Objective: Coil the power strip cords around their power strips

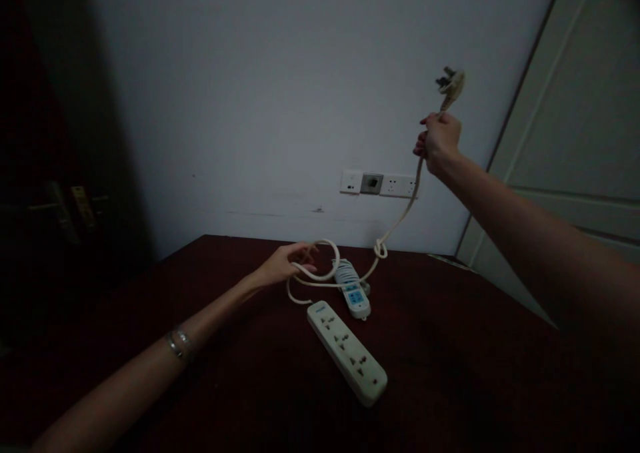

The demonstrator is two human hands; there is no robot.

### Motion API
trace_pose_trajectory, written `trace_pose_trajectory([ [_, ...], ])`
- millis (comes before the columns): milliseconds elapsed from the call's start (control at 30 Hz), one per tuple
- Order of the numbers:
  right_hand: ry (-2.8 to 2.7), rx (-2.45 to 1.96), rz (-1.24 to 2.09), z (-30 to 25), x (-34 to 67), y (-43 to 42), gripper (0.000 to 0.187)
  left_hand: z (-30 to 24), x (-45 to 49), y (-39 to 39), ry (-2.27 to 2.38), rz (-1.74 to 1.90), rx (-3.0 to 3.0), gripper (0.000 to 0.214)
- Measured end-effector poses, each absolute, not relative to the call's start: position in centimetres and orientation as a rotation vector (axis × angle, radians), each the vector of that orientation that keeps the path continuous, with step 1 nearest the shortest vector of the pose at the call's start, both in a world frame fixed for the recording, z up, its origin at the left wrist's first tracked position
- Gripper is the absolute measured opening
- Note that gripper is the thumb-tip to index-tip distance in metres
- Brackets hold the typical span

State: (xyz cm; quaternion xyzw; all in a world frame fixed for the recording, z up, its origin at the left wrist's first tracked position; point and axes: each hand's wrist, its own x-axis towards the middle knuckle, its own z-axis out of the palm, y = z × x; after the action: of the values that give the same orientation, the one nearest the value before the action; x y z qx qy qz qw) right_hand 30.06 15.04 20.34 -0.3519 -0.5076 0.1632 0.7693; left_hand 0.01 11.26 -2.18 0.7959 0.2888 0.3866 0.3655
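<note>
A white power strip [347, 350] lies on the dark red table, its cord [313, 284] leaving the far end. My left hand [289, 264] is closed around a loop of that cord, just above the table. Raised high at the right, my right hand [440, 140] grips the cord right below its plug [453, 83], whose prongs point up and left. Between the hands the cord hangs slanting down, with a loose knot [381, 248] in it near the table's far edge.
Behind the cord rests a smaller power strip [356, 298] with blue sockets and its own cord wrapped round it. Wall sockets [399, 186] sit above the table [240, 346]. A pale door [575, 140] stands at right, a dark door with a handle [63, 206] at left.
</note>
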Motion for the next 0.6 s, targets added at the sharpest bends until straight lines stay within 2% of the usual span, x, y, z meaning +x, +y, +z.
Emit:
trace_pose_trajectory([
  [100, -1.185, -1.112, 0.189, 21.3, 28.4, 16.5, 0.019, -1.3, 1.5, 9.3, 0.709, 0.881, 2.373, 0.049],
  [167, -1.283, -1.158, 0.130, 22.1, 26.4, 16.7, 0.022, -1.3, 2.4, 8.8, 0.753, 0.888, 2.534, 0.054],
  [233, -1.339, -1.060, 0.161, 23.1, 23.7, 16.1, 0.022, -1.7, 3.1, 9.2, 0.858, 0.905, 2.609, 0.055],
  [333, -1.417, -0.825, 0.382, 24.9, 19.3, 13.8, 0.020, -2.6, 3.6, 10.7, 0.999, 0.947, 2.603, 0.055],
  [467, -1.487, -0.700, 0.483, 26.6, 15.1, 8.8, 0.021, -3.5, 3.2, 12.7, 1.251, 1.144, 2.302, 0.050],
  [600, -1.391, -0.419, 0.743, 26.3, 13.6, 3.5, 0.026, -3.6, 2.2, 13.8, 1.419, 1.221, 2.110, 0.051],
])
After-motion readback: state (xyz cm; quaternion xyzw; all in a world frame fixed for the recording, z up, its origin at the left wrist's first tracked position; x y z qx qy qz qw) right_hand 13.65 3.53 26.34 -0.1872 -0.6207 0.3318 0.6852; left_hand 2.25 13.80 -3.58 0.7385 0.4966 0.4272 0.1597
